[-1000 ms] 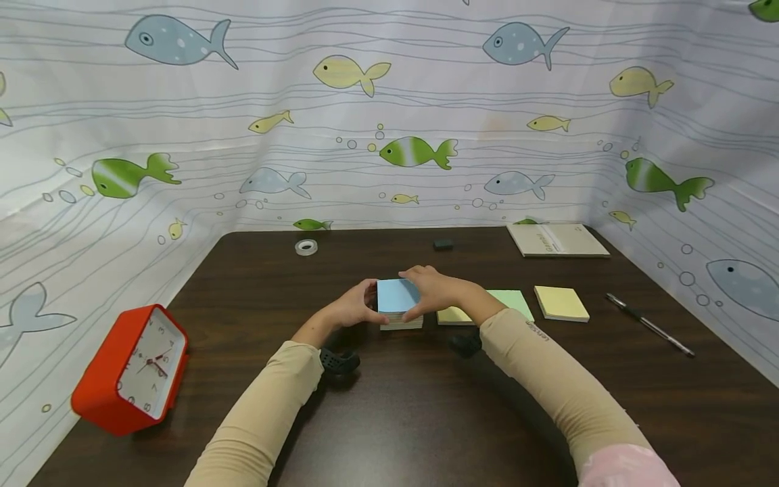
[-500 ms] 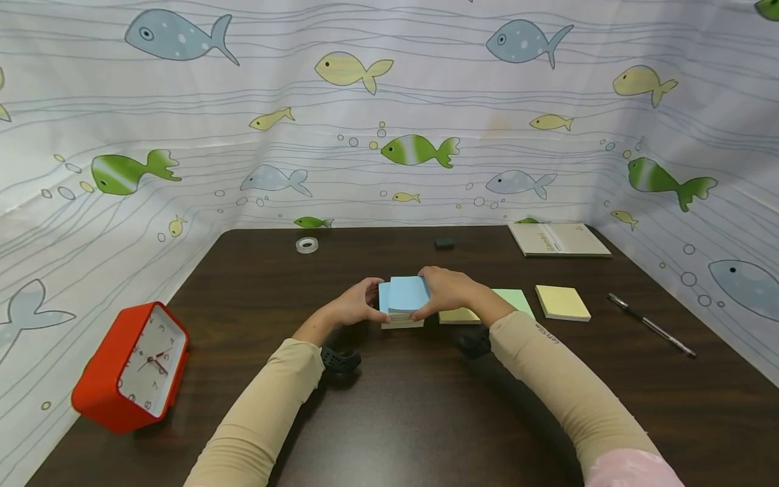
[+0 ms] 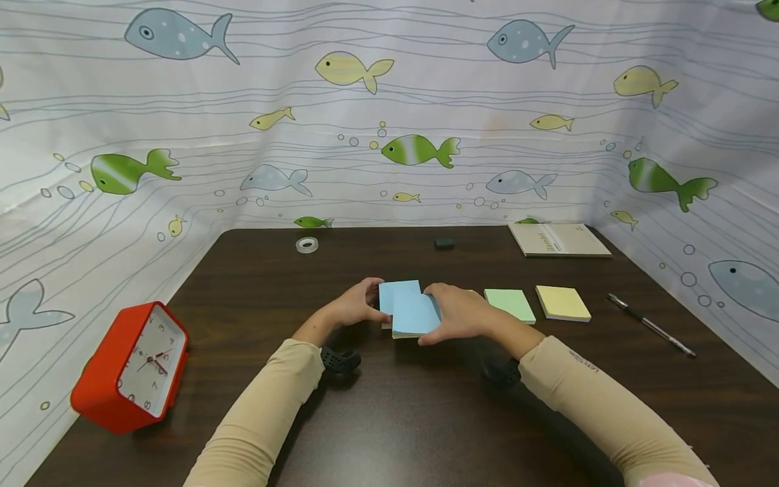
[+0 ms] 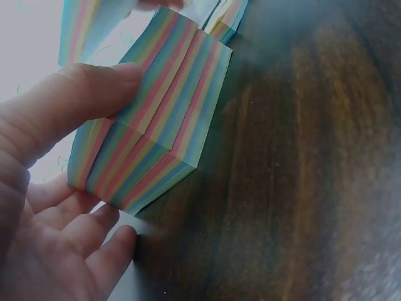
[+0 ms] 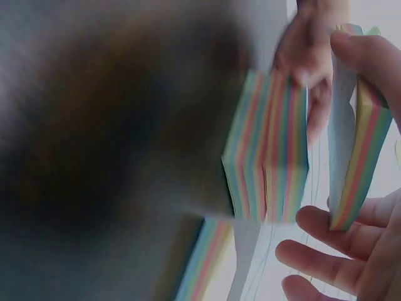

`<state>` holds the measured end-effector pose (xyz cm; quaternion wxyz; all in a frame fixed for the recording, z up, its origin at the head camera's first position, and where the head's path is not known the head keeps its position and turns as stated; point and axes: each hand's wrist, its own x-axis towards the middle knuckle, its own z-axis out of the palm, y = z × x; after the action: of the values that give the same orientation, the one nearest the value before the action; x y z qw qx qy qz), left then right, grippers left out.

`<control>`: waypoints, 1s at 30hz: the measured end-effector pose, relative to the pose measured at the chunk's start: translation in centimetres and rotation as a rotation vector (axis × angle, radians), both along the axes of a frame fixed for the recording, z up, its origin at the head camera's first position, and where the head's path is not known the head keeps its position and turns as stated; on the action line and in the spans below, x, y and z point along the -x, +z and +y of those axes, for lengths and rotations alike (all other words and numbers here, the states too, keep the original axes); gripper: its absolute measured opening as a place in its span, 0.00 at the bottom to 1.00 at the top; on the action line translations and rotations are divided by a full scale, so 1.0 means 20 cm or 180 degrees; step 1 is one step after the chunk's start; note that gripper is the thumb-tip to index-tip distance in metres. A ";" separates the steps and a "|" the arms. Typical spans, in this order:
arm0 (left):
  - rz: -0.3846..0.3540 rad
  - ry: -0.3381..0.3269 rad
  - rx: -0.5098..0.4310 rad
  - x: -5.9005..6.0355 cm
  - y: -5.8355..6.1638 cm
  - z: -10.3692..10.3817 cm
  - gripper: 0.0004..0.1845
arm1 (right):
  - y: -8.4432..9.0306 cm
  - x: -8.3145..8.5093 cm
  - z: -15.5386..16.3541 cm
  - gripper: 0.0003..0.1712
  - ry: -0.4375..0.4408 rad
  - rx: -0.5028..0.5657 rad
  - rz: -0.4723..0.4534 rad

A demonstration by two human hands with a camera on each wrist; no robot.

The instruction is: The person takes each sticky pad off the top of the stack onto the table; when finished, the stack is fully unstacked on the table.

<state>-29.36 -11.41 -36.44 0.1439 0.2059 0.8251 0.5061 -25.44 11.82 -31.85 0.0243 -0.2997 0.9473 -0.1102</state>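
Observation:
A stack of sticky note pads, blue on top, stands near the table's middle. My left hand grips its left side; the left wrist view shows the thumb across the stack's striped edges. My right hand holds a separate blue-topped sticky note pad by its right side, thumb at the front. In the head view this pad overlaps the stack's front right. The right wrist view shows the held pad apart from the striped stack.
A green pad and a yellow pad lie right of my right hand, before a pen. Behind are a notebook, a small dark block and a tape roll. A red alarm clock stands left.
My right hand has taken the top pad off the stack, moving it right and then toward me. My left hand has stayed at the stack.

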 end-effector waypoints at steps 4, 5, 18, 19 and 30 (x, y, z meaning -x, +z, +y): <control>0.0023 -0.0007 0.0005 0.00 0.00 0.00 0.43 | -0.02 -0.09 -0.02 0.52 0.0104 -0.0043 -0.0003; 0.0022 0.0007 0.0011 0.00 0.00 -0.01 0.43 | -0.03 -0.11 -0.02 0.53 0.0125 -0.0055 -0.0010; -0.0008 0.0011 0.0082 0.00 0.00 0.00 0.46 | -0.14 -0.18 -0.11 0.53 0.0137 -0.0495 0.0011; -0.0038 0.0011 0.0072 -0.02 0.02 0.00 0.45 | -0.15 -0.18 -0.11 0.53 0.0143 -0.0550 0.0023; -0.0090 0.0031 0.0000 -0.01 0.00 0.00 0.45 | -0.06 -0.16 -0.13 0.55 0.0193 -0.0831 0.0104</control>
<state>-29.25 -11.47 -36.44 0.1531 0.1947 0.8240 0.5096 -22.19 9.27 -33.05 0.0510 -0.3243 0.9444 0.0197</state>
